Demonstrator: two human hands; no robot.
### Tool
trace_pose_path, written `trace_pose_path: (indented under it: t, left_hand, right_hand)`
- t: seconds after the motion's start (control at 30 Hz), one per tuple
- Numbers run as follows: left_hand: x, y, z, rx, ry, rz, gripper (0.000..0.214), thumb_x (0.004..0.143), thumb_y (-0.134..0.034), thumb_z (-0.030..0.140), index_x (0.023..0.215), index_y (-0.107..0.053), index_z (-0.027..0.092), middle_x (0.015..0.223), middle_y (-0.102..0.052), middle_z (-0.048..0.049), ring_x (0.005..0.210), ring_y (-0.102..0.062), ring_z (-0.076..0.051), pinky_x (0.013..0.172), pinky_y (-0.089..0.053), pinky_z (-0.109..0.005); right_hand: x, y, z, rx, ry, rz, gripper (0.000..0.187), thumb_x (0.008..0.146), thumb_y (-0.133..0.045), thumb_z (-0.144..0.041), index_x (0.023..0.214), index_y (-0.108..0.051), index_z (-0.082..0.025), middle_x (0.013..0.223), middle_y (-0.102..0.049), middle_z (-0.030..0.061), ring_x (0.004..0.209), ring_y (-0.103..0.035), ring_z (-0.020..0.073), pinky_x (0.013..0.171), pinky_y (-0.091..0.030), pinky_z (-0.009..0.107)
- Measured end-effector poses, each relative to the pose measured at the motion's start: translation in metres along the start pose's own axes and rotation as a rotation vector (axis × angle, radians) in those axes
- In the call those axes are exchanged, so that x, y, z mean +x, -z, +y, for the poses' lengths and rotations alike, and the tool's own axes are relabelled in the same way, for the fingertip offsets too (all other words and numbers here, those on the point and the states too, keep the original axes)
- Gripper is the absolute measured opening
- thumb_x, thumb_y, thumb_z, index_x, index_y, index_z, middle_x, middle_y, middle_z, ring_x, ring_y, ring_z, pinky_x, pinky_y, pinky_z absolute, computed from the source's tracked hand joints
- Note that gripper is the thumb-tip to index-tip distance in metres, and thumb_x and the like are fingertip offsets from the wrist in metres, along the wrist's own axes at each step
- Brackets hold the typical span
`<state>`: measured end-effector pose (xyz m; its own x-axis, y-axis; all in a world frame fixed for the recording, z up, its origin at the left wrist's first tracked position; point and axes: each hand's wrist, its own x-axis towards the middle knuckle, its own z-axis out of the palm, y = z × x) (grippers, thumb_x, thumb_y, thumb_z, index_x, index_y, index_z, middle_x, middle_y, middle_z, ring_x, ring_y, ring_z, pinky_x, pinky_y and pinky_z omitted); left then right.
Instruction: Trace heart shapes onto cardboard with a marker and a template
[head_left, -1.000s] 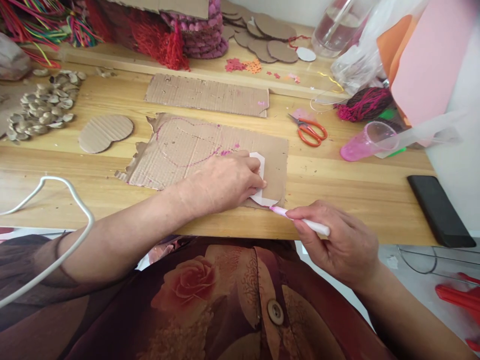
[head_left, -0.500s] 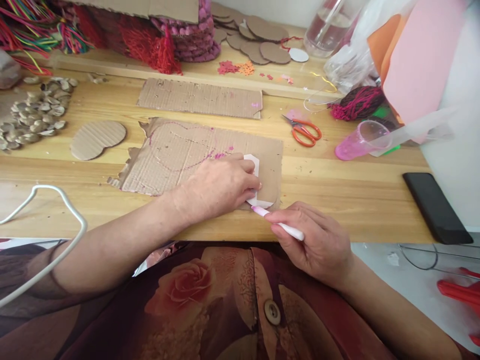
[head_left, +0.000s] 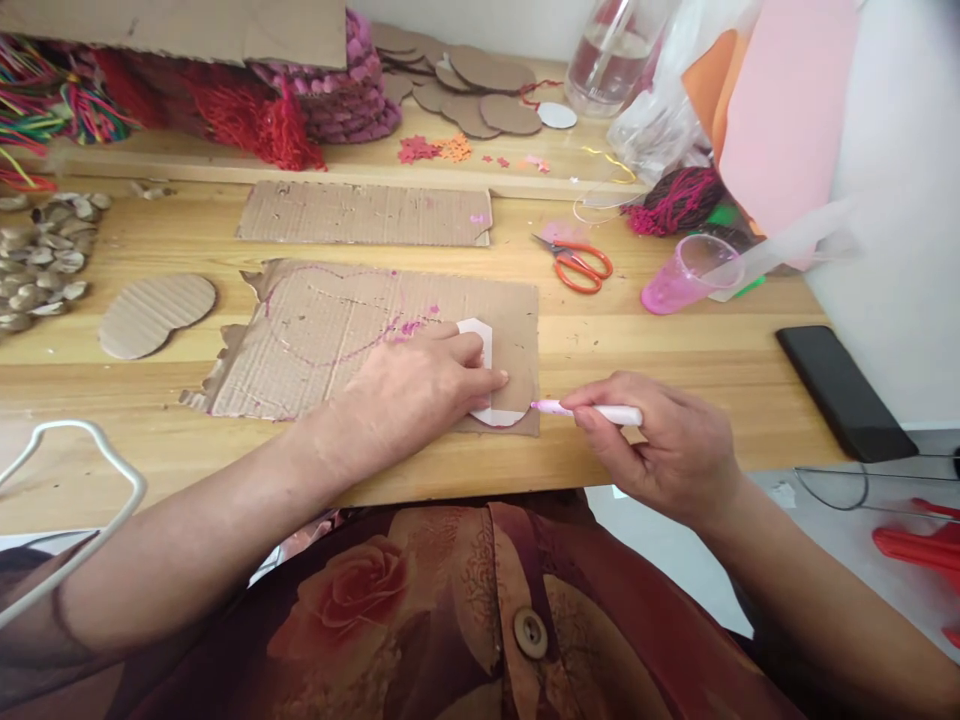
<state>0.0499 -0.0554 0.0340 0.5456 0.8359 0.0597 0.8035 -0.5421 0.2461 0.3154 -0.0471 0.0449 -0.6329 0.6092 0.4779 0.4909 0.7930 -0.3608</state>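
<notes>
My left hand [head_left: 427,375] presses on a rounded, white-edged template [head_left: 504,417], its index finger stretched and the other fingers curled. Under it lies a torn sheet of corrugated cardboard [head_left: 315,375] with a purple curved outline and small purple marks. Part of the template is hidden beneath the fingers. In a pinch, my right hand [head_left: 660,440] holds a white and pink marker [head_left: 615,414], whose tip is at the template's lower right edge. A thin magenta line runs along the template's bottom curve.
Orange-handled scissors [head_left: 581,268], a pink plastic cup [head_left: 675,280] and a black phone [head_left: 844,390] lie to the right. A cardboard strip [head_left: 360,213] is behind the sheet. Leftward are a cut cardboard shape [head_left: 154,315], several shells [head_left: 45,255] and a white cable [head_left: 112,440].
The marker has moved right and up along the template's curved edge, from its bottom to the lower right. My left index finger has stretched out. The view has shifted rightward.
</notes>
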Motion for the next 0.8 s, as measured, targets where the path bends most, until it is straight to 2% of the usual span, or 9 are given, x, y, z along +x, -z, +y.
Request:
trace_pose_path:
  t: [0.27,0.43,0.6,0.8]
  left_hand:
    - [-0.002,-0.001,0.002,0.093,-0.027,-0.005,0.023,0.103,-0.056,0.029,0.114,-0.076,0.027,0.099,-0.066,-0.0065,0.095,-0.060,-0.021,0.079,-0.049,-0.032]
    - [-0.002,0.000,0.001,0.096,-0.046,-0.017,0.025,0.104,-0.055,0.034,0.120,-0.075,0.029,0.101,-0.066,-0.0063,0.097,-0.060,-0.023,0.079,-0.049,-0.033]
    - [-0.001,0.001,0.004,0.098,-0.023,-0.032,0.024,0.103,-0.058,0.034,0.117,-0.075,0.027,0.102,-0.067,-0.0068,0.100,-0.060,-0.024,0.079,-0.050,-0.034]
    - [0.000,0.000,0.004,0.091,-0.017,-0.036,0.024,0.102,-0.059,0.034,0.116,-0.076,0.026,0.104,-0.067,-0.0080,0.100,-0.061,-0.025,0.076,-0.050,-0.034]
  right_hand:
    - [0.011,-0.005,0.012,-0.020,0.024,0.028,0.006,0.101,-0.059,-0.019,0.101,-0.065,-0.022,0.089,-0.078,0.0018,0.079,-0.074,0.0155,0.073,-0.060,0.028]
    - [0.001,-0.002,-0.006,0.020,0.010,0.003,0.008,0.100,-0.059,-0.017,0.102,-0.063,-0.023,0.089,-0.077,0.0024,0.079,-0.073,0.0162,0.073,-0.059,0.029]
    - [-0.008,-0.003,-0.024,0.091,-0.017,0.010,0.010,0.099,-0.060,-0.013,0.103,-0.064,-0.020,0.087,-0.077,0.0031,0.078,-0.073,0.0149,0.073,-0.059,0.026]
    - [-0.013,-0.012,-0.030,0.165,-0.042,0.026,0.011,0.099,-0.059,-0.014,0.106,-0.066,-0.020,0.090,-0.078,0.0034,0.080,-0.073,0.0150,0.075,-0.059,0.027]
